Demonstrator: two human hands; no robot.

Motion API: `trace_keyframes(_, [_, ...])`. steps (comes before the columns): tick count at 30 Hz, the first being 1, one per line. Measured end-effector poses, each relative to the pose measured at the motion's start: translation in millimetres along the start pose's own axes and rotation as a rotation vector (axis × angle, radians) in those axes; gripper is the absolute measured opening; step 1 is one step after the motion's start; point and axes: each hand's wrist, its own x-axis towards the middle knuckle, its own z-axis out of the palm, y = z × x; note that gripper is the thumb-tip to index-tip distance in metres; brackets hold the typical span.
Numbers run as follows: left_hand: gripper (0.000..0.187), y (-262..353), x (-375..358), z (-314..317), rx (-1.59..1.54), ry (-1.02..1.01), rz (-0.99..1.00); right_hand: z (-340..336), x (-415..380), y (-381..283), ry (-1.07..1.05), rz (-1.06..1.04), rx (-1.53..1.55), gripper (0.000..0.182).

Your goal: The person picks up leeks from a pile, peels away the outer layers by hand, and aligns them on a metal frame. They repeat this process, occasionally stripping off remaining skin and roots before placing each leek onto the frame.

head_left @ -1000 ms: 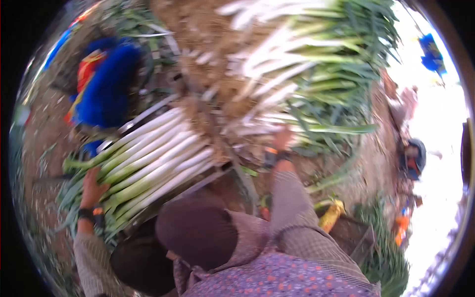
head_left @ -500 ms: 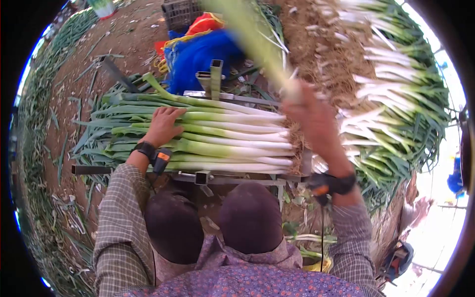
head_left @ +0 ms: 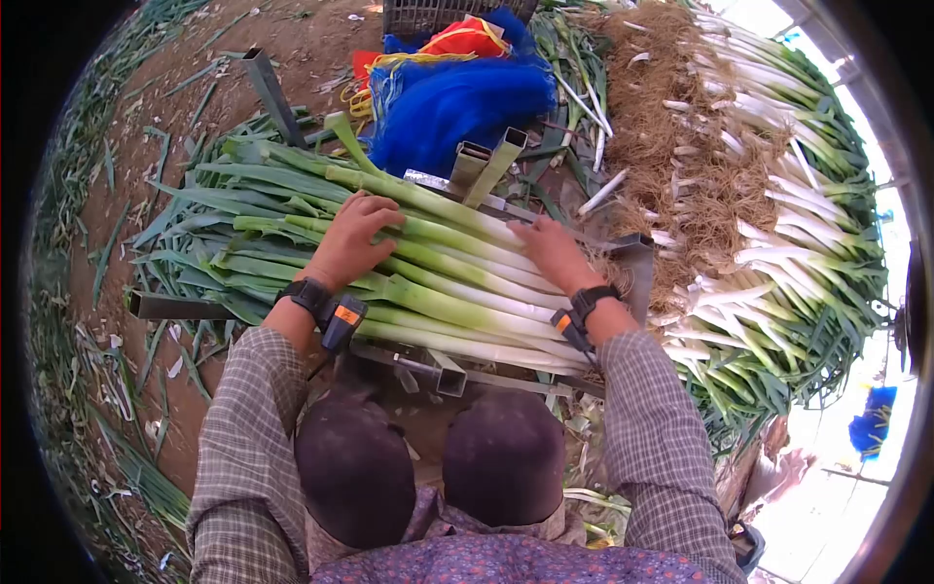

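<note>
A row of leeks (head_left: 457, 299) lies side by side on a metal frame (head_left: 449, 373) in front of my knees, green leaves to the left, white stalks and roots to the right. My left hand (head_left: 352, 243) rests on the green middle of the row, its fingers spread and slightly bent over the upper stalks. Over the white end of the uppermost leek (head_left: 440, 207), my right hand (head_left: 556, 255) has its fingers curled; the thumb and fingertips are partly hidden. Each wrist wears a black strap with an orange-marked device.
A long pile of leeks (head_left: 803, 229) with roots turned inward covers the ground at the right. Beyond the frame lie blue netting (head_left: 462, 102), a red net bag (head_left: 467, 39) and a dark crate (head_left: 457, 14). Metal posts (head_left: 496, 167) rise from the frame. Loose leaves litter the soil at the left.
My right hand, which held a raised leek in a blur of motion, has come down onto the white ends of the row. My left hand stays on the leeks, its fingers more bent.
</note>
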Motion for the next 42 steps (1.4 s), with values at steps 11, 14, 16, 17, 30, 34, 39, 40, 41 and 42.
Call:
trace_keyframes(11, [0.054, -11, 33, 21, 0.449, -0.232, -0.084, -8, -36, 1, 0.096, 0.127, 0.175, 0.026])
trace_keyframes(14, [0.054, -4, 26, 14, 0.415, -0.286, -0.037, -9, -37, -1, 0.086, 0.129, 0.217, 0.024])
trace_keyframes(16, [0.053, -13, 24, 13, 0.404, -0.281, -0.066, -13, -24, 4, -0.046, 0.147, 0.229, 0.023])
trace_keyframes(17, [0.053, -13, 27, 17, 0.385, -0.272, -0.065, -19, -22, 11, -0.106, 0.170, 0.223, 0.022])
trace_keyframes(30, [0.061, -37, 30, 25, 0.522, -0.422, -0.099, -71, -389, 145, 0.859, 1.080, 0.906, 0.017])
trace_keyframes(34, [0.063, -49, 31, 25, 0.570, -0.453, -0.102, 57, -441, 147, 0.820, 1.406, 1.397, 0.025])
trace_keyframes(39, [0.063, -54, 33, 23, 0.552, -0.473, -0.094, 137, -399, 165, 0.796, 1.506, 1.603, 0.053])
trace_keyframes(40, [0.063, -57, 33, 23, 0.556, -0.482, -0.099, 147, -387, 174, 0.764, 1.538, 1.532, 0.054])
trace_keyframes(41, [0.063, -58, 32, 23, 0.563, -0.482, -0.096, 159, -379, 186, 0.727, 1.566, 1.463, 0.055])
trace_keyframes(42, [0.062, -59, 32, 22, 0.571, -0.481, -0.094, 180, -379, 200, 0.572, 1.558, 1.133, 0.053])
